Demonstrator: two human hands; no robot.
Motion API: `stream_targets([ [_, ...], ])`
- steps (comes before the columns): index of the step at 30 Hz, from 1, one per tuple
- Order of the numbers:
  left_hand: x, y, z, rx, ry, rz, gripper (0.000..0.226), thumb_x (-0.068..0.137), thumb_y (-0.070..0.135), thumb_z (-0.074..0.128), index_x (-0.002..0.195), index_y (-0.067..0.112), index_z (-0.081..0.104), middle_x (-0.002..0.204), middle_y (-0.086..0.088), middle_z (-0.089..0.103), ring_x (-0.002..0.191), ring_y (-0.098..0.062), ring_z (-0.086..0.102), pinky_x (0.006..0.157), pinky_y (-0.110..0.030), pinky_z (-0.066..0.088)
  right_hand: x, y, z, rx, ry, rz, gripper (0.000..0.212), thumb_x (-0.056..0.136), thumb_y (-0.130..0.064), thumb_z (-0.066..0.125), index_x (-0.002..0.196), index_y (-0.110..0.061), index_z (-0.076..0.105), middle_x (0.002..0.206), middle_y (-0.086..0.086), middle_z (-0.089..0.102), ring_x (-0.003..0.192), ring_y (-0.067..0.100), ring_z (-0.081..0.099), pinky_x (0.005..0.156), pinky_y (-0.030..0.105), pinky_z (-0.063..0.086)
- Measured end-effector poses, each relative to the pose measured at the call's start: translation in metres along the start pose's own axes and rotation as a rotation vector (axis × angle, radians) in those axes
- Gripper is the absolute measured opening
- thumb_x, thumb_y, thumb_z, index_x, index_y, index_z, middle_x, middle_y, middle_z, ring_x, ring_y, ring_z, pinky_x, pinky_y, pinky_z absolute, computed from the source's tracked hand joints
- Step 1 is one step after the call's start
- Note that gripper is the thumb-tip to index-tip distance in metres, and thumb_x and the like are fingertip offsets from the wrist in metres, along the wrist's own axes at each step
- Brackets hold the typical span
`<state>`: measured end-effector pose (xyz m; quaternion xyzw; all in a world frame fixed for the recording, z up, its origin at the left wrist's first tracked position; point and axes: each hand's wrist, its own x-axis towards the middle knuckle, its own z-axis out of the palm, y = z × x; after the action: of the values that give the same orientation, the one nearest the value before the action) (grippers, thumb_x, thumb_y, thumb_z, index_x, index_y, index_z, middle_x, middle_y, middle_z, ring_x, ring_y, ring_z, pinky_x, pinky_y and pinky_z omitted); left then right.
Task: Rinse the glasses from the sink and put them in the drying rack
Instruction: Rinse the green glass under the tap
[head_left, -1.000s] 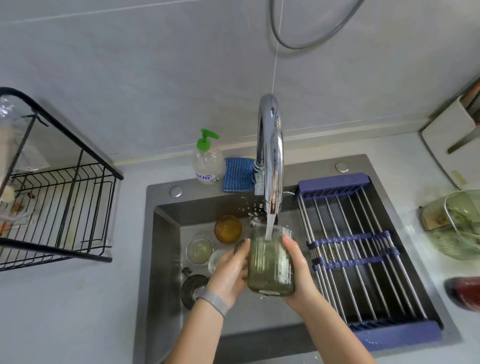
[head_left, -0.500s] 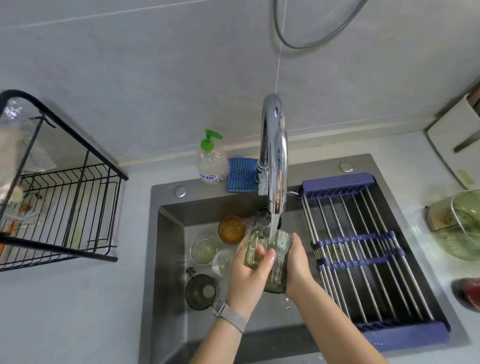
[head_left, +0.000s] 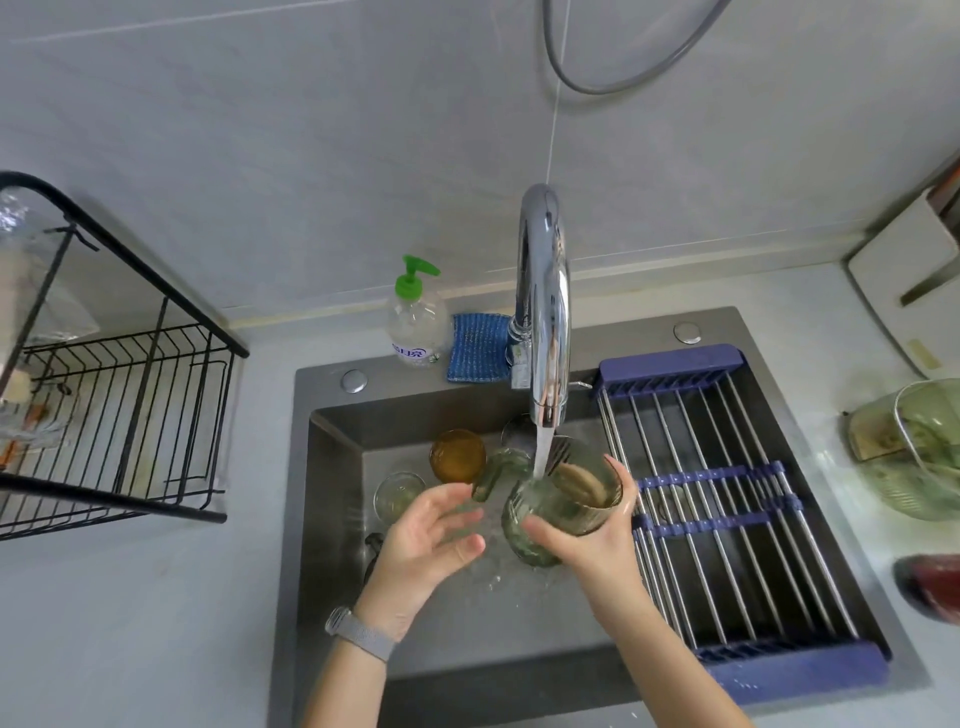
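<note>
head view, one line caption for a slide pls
Right hand tilts a green glass under the running tap over the sink, left hand open beside it.

Our left hand (head_left: 434, 540) now hangs off the green glass (head_left: 558, 512), fingers spread beside it, where it gripped the glass half a second ago. Our right hand (head_left: 592, 540) alone holds it, tipped toward the rack side, under the water stream (head_left: 542, 451).

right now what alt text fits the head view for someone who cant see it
A person's right hand holds a green glass under the running faucet over a sink with more glasses; the left hand hovers open beside it.
</note>
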<state>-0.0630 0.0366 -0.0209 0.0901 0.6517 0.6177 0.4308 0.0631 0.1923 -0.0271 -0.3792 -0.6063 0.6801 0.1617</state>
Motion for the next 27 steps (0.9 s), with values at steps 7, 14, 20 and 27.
stream_targets([
  [7,-0.005,0.004,0.001,0.061,0.055,-0.014,0.096,0.054,0.068,0.082,0.127,0.011,0.056,0.124,0.001,0.067,0.120,-0.016,0.061,0.103,-0.036,0.050,0.006,0.006,0.003,-0.123,-0.107,-0.047,0.085,0.051,-0.014,0.097,0.122,-0.026,0.052,0.112,-0.014,0.066,0.110,0.004,0.062,0.094,0.020,0.050],
  [14,0.002,0.006,0.014,0.102,0.043,-0.043,0.094,0.045,0.074,0.082,0.112,0.010,0.066,0.106,-0.003,0.075,0.104,-0.018,0.069,0.089,-0.030,0.055,0.009,-0.006,-0.002,-0.106,-0.365,0.076,0.093,0.053,-0.024,0.096,0.132,-0.022,0.047,0.122,-0.008,0.065,0.116,0.011,0.061,0.100,0.031,0.051],
  [20,-0.009,0.000,0.014,0.091,0.162,-0.056,0.048,0.069,0.041,0.078,0.107,0.011,0.071,0.101,0.002,0.076,0.105,-0.017,0.068,0.098,-0.034,0.052,0.049,-0.042,-0.014,0.644,-0.232,0.400,0.077,0.091,-0.042,0.051,0.156,-0.019,0.019,0.157,0.006,0.034,0.146,0.022,0.029,0.123,0.045,0.015],
  [27,-0.019,-0.001,0.018,-0.028,0.249,-0.074,0.061,0.063,0.053,0.085,0.101,0.008,0.069,0.084,0.008,0.073,0.086,-0.011,0.066,0.089,-0.033,0.052,0.089,-0.074,-0.021,0.873,-0.167,0.323,0.086,0.046,-0.022,0.088,0.121,0.002,0.055,0.127,0.016,0.061,0.134,0.030,0.045,0.119,0.045,0.026],
])
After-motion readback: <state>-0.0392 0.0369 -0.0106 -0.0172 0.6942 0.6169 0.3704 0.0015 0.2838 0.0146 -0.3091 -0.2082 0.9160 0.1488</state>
